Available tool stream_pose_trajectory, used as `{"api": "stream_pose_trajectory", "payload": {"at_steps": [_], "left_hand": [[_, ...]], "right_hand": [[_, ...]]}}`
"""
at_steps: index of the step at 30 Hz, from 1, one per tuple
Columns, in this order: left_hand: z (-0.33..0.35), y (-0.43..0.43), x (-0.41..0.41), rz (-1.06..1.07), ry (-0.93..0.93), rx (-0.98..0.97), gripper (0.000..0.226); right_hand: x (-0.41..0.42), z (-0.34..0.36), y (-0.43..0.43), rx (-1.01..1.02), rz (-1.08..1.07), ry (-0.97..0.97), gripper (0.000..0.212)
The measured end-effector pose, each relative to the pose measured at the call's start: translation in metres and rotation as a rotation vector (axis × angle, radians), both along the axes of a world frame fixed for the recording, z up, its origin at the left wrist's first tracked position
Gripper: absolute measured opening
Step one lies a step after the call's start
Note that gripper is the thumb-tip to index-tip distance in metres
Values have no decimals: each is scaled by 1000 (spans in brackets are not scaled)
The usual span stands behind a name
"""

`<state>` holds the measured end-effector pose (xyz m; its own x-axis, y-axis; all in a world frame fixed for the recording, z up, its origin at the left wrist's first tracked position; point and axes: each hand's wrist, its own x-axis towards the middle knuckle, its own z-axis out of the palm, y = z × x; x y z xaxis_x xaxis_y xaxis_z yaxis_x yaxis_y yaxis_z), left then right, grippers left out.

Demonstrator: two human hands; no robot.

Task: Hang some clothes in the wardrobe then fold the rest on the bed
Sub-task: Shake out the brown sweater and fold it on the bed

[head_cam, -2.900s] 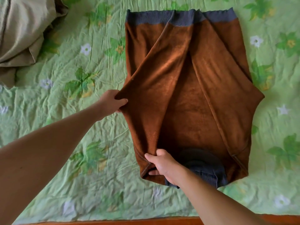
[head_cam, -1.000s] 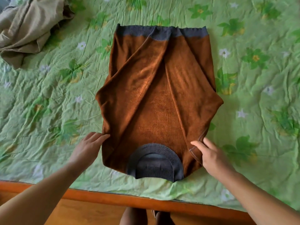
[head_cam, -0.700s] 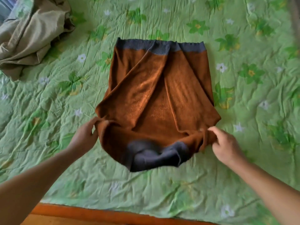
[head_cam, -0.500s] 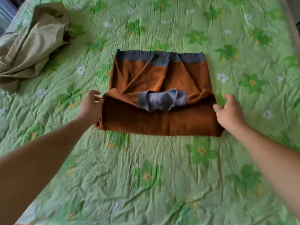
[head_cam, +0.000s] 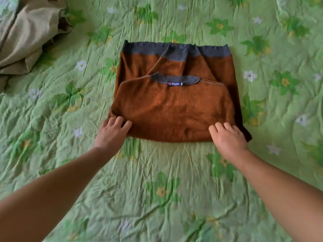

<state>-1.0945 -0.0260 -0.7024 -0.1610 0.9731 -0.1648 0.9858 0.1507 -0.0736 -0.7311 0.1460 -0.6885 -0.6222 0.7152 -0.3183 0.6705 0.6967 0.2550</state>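
A brown fleece sweater (head_cam: 174, 109) with grey ribbed collar and hem lies folded in half on the green flowered bed sheet (head_cam: 157, 180). Its collar end is turned up over the lower part, with a small label showing at the collar. My left hand (head_cam: 111, 133) rests at the near left corner of the fold, fingers loosely on the cloth. At the near right corner my right hand (head_cam: 227, 137) lies flat on the fabric with its fingers spread.
A crumpled beige garment (head_cam: 29, 37) is piled at the far left of the bed. The wrinkled sheet stretches around the sweater on all sides.
Both hands lifted the collar end of the sweater and carried it away from me over the lower half. The hands then came back to the near fold edge.
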Motion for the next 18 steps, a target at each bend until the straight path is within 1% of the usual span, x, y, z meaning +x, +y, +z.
{"api": "stream_pose_trajectory", "payload": {"at_steps": [3,5,9,12,15,17,18], "left_hand": [[6,-1,8,26,-52,-12,40],[13,-16,14,10,-59,-62,40],[26,-73,36,-47,-109,-202,48],[33,-123,57,-95,-129,-309,48],[34,-158,72,-130,-152,-476,50],[35,-161,73,-125,-175,-499,55],[38,-157,71,-101,-203,-482,59]], "right_hand": [[-3,3,-1,-36,-34,14,34],[4,6,-9,-98,-36,33,29],[31,20,-55,-325,-38,17,27],[58,27,-103,-473,-30,-34,28],[83,29,-143,-548,18,-75,33],[89,26,-146,-586,7,-109,33],[88,25,-142,-608,-37,-89,30]]}}
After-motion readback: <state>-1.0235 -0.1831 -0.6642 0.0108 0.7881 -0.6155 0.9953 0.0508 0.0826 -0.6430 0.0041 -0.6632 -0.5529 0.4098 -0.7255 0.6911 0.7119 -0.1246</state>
